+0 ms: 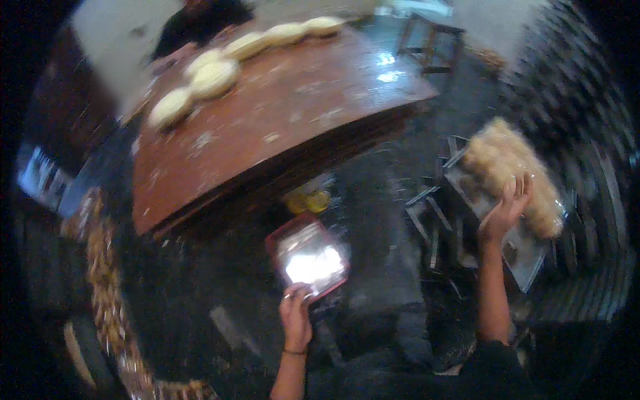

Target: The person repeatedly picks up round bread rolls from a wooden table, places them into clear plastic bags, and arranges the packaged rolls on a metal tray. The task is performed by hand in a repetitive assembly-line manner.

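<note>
My left hand [296, 316] is closed on the near edge of a flat rectangular packet [308, 240] with a red border and a shiny, glaring surface. What the packet contains cannot be made out. At the right, my right hand [508, 208] lies against a clear plastic bag of round golden-brown buns [541, 200], its fingers stretched out. That bag rests on a metal tray [529, 270]. Motion blurs the whole picture.
A brown wooden table [287, 113] carries a row of pale dough pieces [213, 80]; a person in dark clothing [200, 30] stands behind it. A wooden stool [433, 43] is at the back. Wrapped goods [110, 293] line the left. Yellow round things [308, 201] sit beyond the packet.
</note>
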The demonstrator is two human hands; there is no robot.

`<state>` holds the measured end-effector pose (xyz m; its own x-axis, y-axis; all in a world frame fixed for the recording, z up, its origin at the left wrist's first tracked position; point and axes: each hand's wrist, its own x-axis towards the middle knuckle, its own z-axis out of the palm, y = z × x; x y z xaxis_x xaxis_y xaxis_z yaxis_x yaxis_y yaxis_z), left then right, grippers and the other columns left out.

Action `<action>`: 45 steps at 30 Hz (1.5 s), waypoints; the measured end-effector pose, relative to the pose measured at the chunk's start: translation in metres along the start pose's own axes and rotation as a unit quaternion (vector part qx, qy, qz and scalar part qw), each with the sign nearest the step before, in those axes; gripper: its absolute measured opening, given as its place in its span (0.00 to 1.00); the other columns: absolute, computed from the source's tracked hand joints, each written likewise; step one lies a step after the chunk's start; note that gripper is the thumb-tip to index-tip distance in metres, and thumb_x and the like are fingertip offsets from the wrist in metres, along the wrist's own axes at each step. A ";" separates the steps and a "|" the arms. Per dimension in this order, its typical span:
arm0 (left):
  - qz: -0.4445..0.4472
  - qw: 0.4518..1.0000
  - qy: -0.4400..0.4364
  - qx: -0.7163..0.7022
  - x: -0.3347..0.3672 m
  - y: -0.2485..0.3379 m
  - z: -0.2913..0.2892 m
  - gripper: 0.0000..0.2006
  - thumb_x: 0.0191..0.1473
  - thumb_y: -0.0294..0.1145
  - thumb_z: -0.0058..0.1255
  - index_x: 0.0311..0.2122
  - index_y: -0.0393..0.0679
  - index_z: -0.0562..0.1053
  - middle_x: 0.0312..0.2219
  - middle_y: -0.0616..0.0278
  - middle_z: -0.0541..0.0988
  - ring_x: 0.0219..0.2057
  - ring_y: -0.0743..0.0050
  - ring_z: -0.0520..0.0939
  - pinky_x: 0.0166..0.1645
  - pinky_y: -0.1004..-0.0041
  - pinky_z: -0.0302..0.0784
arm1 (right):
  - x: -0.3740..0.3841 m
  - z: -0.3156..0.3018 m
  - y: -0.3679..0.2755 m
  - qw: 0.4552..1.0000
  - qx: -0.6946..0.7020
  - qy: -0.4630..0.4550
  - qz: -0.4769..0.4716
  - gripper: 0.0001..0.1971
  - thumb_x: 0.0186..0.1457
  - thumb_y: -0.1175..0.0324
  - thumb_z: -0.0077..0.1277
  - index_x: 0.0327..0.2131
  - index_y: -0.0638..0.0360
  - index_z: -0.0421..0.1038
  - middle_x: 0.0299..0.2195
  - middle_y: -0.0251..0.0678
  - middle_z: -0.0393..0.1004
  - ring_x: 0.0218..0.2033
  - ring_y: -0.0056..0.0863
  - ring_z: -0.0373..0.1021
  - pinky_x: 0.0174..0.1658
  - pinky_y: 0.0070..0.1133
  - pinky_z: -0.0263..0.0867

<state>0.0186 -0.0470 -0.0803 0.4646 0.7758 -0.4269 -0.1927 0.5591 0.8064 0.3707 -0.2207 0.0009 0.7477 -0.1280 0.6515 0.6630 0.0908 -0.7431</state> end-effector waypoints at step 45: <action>-0.017 0.988 0.009 -0.156 -0.014 0.002 -0.069 0.19 0.57 0.43 0.39 0.46 0.40 0.67 0.43 0.60 0.72 0.44 0.68 0.71 0.50 0.66 0.65 | -0.260 0.236 -0.071 0.615 0.094 -0.779 -0.085 0.21 0.48 0.66 0.43 0.48 0.54 0.65 0.42 0.43 0.70 0.39 0.41 0.69 0.40 0.30 0.68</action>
<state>-0.0479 -0.0364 -0.1007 0.4601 0.7585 -0.4614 -0.4350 0.6457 0.6276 0.1376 0.0394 -0.0796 -0.3019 0.9357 0.1825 0.6194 0.3380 -0.7086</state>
